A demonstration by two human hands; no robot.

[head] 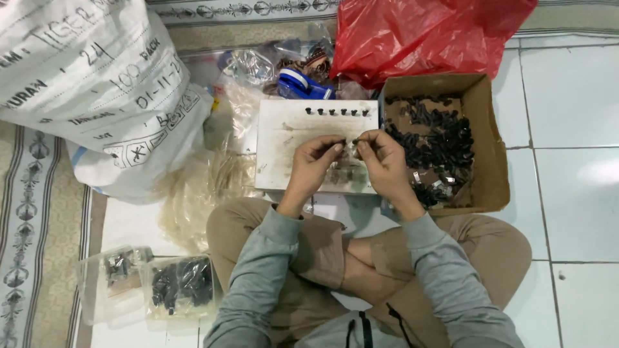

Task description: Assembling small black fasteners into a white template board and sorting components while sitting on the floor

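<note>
Over the scuffed white rectangular board [284,151] lying on the tiled floor, the person's left hand [313,164] and right hand [385,161] meet, the fingers of each pinched together on a tiny dark part [347,142] held between them. Six small black pegs [336,112] stand in a row along the board's far edge; the open brown cardboard box of black pieces [445,138] sits just right of the board. A slip of either pinch would likely drop the part, where it could roll off and be lost among the clear plastic bags [206,187] left of the board.

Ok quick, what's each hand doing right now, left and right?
Left hand: fingers pinched shut on a small dark part.
Right hand: fingers pinched shut on a small part too, over the white board.
</note>
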